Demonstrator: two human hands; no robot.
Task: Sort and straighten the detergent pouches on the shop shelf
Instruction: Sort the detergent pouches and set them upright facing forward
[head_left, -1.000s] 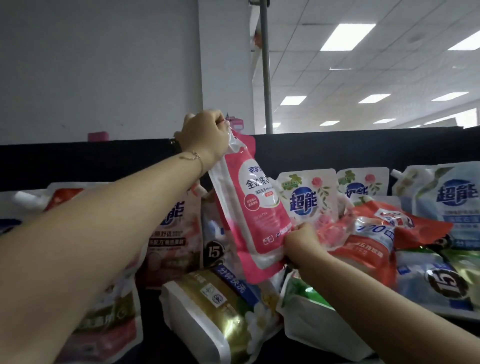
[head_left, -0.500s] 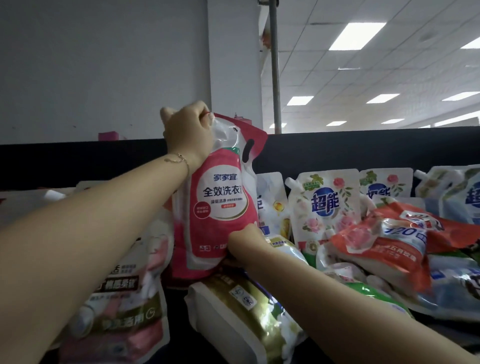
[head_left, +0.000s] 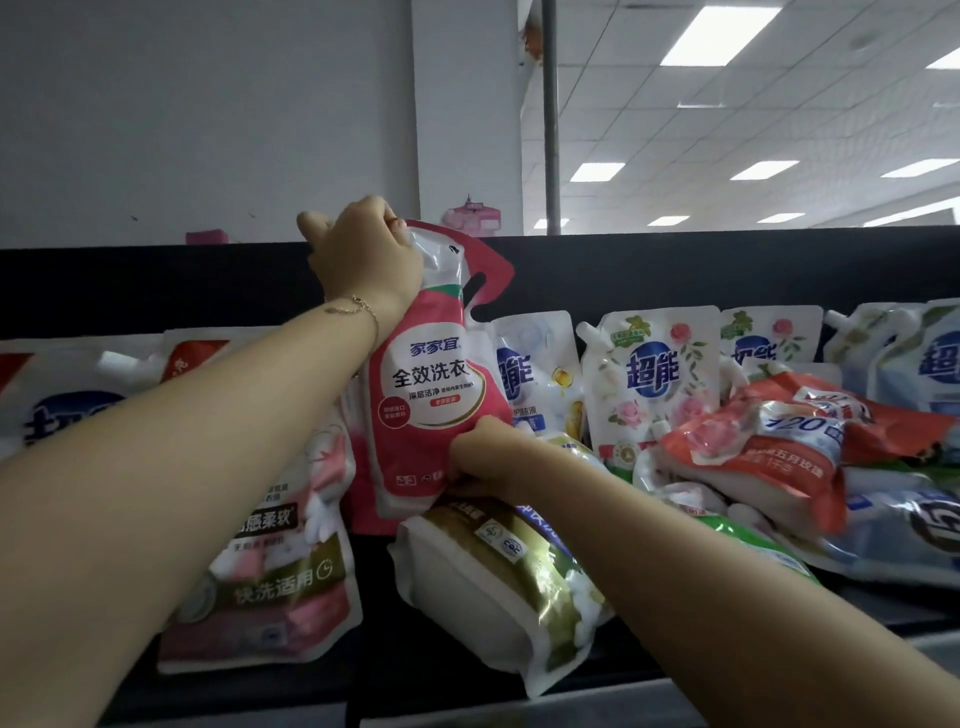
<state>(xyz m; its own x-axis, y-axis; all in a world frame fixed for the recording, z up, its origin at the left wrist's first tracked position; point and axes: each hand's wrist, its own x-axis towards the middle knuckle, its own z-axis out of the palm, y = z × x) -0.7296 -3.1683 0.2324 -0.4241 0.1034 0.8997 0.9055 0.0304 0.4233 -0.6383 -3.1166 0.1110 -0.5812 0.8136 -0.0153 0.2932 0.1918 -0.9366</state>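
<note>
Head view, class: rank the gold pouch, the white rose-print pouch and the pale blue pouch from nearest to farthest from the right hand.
1. Gold pouch, lying just under the right hand.
2. White rose-print pouch, standing to its right.
3. Pale blue pouch, at the far right edge.

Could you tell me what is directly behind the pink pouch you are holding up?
A white pouch with a blue logo shows past the right edge of the pink pouch. Its left part and anything else behind are covered.
</note>
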